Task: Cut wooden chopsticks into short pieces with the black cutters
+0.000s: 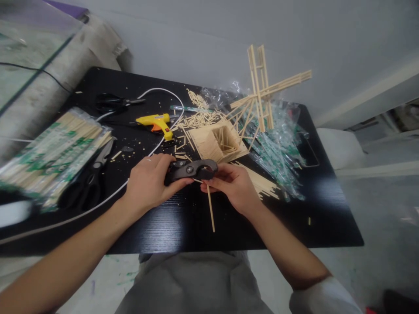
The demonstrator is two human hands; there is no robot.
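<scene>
Head view: black table (235, 237), glossy, light glare near the front edge, pale crumbs scattered over it; pale grey wall (183, 56) behind, light floor (389, 235) to the right and below; glass-like sheet (36, 48) upper left.

On the table: yellow glue gun (152, 121) left of centre, white cable (118, 189) looping past it; wrapped stick bundle (65, 146) at left, large black scissors (85, 185) beside it; heap of short offcuts (203, 117) at the back, crossed stick frame (262, 93) and clear-green wrappers (278, 152) to the right.

Hands: over the table's front half; left hand (145, 181) is wrapped round dark cutters (191, 169); right hand (234, 185) pinches a thin stick (211, 211) right at the cutter head, its free end pointing toward the person; can't tell if the blades touch it.
</scene>
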